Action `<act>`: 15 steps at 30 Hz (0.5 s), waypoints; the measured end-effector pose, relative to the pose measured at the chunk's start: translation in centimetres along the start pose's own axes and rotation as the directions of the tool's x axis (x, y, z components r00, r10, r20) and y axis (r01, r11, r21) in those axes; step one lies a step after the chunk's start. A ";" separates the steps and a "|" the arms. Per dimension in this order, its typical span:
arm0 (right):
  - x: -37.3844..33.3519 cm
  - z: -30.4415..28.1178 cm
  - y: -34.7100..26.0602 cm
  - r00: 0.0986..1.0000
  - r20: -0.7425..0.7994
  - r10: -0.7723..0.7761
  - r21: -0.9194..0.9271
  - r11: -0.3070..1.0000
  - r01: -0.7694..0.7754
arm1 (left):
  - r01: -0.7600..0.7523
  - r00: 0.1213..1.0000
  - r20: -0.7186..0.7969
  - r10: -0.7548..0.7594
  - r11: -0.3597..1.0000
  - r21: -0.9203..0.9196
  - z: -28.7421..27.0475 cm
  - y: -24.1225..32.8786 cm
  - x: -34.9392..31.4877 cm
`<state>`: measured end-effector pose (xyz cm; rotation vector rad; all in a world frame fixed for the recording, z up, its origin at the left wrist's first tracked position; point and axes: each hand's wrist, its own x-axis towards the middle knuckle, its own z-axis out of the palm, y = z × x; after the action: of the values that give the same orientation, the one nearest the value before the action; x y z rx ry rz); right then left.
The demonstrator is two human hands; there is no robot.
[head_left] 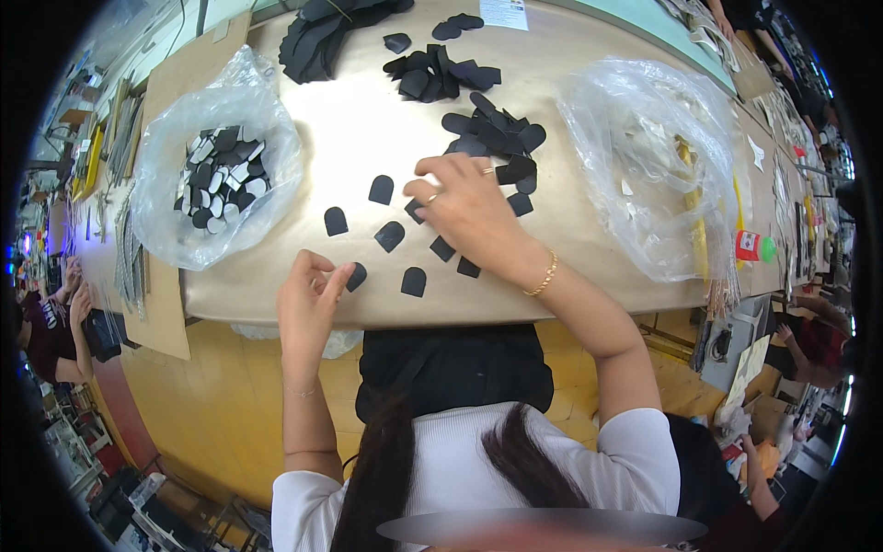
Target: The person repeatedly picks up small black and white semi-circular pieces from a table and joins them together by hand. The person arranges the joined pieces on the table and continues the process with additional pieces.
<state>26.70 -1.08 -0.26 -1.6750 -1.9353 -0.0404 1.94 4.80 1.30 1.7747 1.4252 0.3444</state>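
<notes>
Left hand (309, 293) in a pinch, right hand (469, 210) palm down, farther forward

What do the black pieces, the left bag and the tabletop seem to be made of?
Black pieces: probably leather or synthetic sheet; thin, flat and cleanly cut, with a faint sheen on some.
Left bag: clear plastic film, glossy; it crinkles, catches highlights and shows its contents.
Tabletop: smooth, tan, semi-gloss surface, with broad glare; paper, vinyl or coated board, I can't tell which.
</notes>
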 end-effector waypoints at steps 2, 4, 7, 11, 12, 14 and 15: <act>-1.5 -1.8 0.9 0.996 -0.024 0.087 -0.002 0.996 -0.087 | -0.047 0.997 0.059 0.052 0.995 -0.086 0.5 1.2 0.3; -3.6 -4.1 2.3 0.964 0.114 0.238 -0.026 0.971 -0.237 | -0.206 0.966 0.148 0.212 0.977 -0.050 1.3 2.7 1.1; -6.2 -5.4 3.3 0.941 0.188 0.281 -0.044 0.960 -0.278 | -0.488 0.846 0.219 0.486 0.871 -0.049 4.1 5.4 3.8; -7.7 -5.5 3.2 0.919 0.245 0.310 -0.040 0.950 -0.310 | -0.706 0.677 0.229 0.699 0.705 -0.065 10.1 9.5 8.1; -7.9 -5.7 3.2 0.909 0.251 0.333 0.012 0.938 -0.347 | -0.698 0.683 0.271 0.679 0.715 -0.031 11.3 10.2 8.6; -8.0 -6.1 3.1 0.880 0.268 0.393 0.096 0.897 -0.431 | -0.696 0.682 0.343 0.646 0.717 0.032 13.1 11.3 9.4; -8.1 -6.5 3.2 0.866 0.282 0.413 0.127 0.879 -0.460 | -0.687 0.688 0.349 0.637 0.726 0.031 13.4 11.8 9.7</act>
<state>32.56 -10.14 0.55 -2.0206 -1.6097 0.5382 21.86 7.64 -1.17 2.3304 0.5390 0.2980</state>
